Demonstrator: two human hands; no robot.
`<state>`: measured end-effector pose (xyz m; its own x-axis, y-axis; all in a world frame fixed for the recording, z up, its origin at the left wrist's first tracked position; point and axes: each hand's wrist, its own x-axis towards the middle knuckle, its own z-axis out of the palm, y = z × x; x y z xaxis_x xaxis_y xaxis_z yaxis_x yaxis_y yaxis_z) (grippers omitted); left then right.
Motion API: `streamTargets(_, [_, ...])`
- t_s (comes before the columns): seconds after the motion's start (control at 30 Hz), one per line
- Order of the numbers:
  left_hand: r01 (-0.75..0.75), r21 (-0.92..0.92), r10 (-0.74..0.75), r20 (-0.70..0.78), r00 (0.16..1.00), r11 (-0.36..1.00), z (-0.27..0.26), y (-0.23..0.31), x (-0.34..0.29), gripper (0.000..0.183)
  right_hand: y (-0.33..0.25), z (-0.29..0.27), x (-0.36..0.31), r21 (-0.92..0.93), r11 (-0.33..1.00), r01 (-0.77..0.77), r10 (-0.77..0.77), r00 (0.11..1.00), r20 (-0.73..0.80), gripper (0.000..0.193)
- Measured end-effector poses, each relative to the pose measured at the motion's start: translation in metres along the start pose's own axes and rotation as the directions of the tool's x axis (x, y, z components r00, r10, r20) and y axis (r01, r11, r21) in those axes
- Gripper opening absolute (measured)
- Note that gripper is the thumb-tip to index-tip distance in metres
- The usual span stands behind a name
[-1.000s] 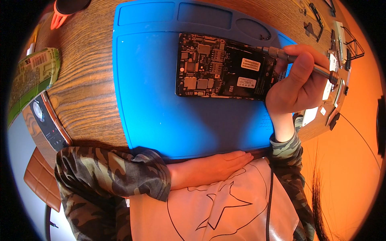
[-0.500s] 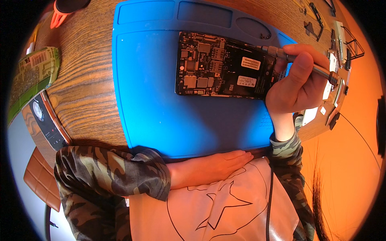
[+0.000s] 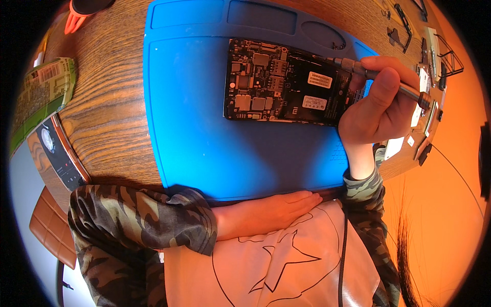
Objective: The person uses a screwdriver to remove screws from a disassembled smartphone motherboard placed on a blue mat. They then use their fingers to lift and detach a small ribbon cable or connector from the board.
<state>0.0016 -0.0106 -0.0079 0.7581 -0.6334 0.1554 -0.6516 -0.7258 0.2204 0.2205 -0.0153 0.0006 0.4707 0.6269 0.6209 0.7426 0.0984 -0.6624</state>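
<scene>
An opened smartphone lies on the blue work mat, its circuit board bared on the left and a black battery with white labels on the right. My right hand is closed around a metal screwdriver, slanted with its tip end over the phone's upper right edge. Whether the tip touches a screw is too small to tell. The heel of that hand rests at the phone's right end. My left hand lies flat along the mat's front edge, fingers stretched out, holding nothing.
Small dark parts sit in the mat's oval tray. Left on the wooden table are a green packet and another phone with a lit screen. A black frame part and several phone parts lie at the right. A brown chair stands lower left.
</scene>
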Motion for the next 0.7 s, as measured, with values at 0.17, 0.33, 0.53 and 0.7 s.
streamTargets(0.17, [0.004,0.007,-0.004,-0.012,1.000,1.000,-0.0006,-0.0009,-0.0002,0.060,-0.0001,-0.0007,0.0016,-0.002,1.000,-0.005,0.005,1.000,0.014,0.033])
streamTargets(0.33, [-0.002,0.002,0.002,-0.009,1.000,1.000,-0.0017,-0.0004,0.0000,0.059,-0.0010,-0.0013,0.0002,0.005,1.000,-0.001,0.001,1.000,-0.007,0.033])
streamTargets(0.53, [0.001,-0.003,-0.001,-0.003,1.000,1.000,-0.0031,0.0001,0.0009,0.060,-0.0007,-0.0019,0.0008,0.006,1.000,0.015,-0.015,1.000,-0.013,0.033])
streamTargets(0.7, [-0.013,-0.009,0.013,0.001,1.000,1.000,-0.0026,0.0006,-0.0006,0.060,-0.0024,-0.0032,0.0010,0.004,1.000,0.013,-0.013,1.000,0.001,0.033])
